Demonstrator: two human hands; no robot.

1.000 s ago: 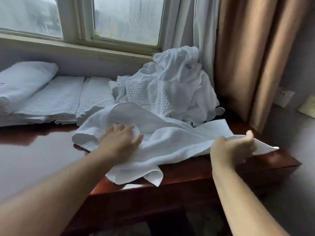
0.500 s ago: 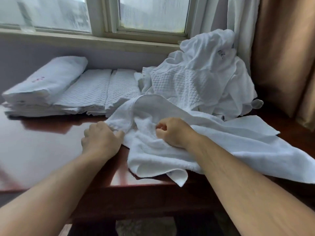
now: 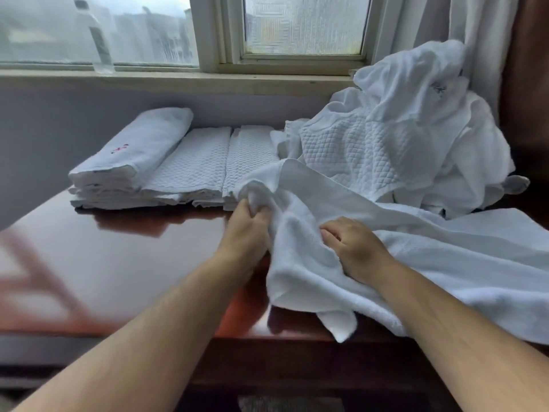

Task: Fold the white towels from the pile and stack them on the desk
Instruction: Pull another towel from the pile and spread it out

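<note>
Okay, desk [image 3: 124, 263]: glossy red-brown top, wide bare stretch left of both hands; front edge runs under the forearms.
Pile [image 3: 416, 138]: unfolded white towels heaped beyond the right hand, against the curtain [image 3: 475, 31]; quilted one on its front face.
Loose towel [image 3: 445, 263]: spread from between the hands out to the right, touching the pile's base; near corner droops over the desk's front edge below the right wrist; far right end runs out of view.
Folded stack [image 3: 178, 171]: beyond and left of the left hand, against the wall, well short of the front edge; top piece has a small red mark.
Left hand [image 3: 245, 230]: fingers curled, gripping a bunched edge of the loose towel, raised a bit off the desk.
Right hand [image 3: 353, 245]: just beside the left, fingers curled into the towel's folds, pinching cloth.
Bottle [image 3: 99, 40]: clear, on the windowsill, far left of both hands.
</note>
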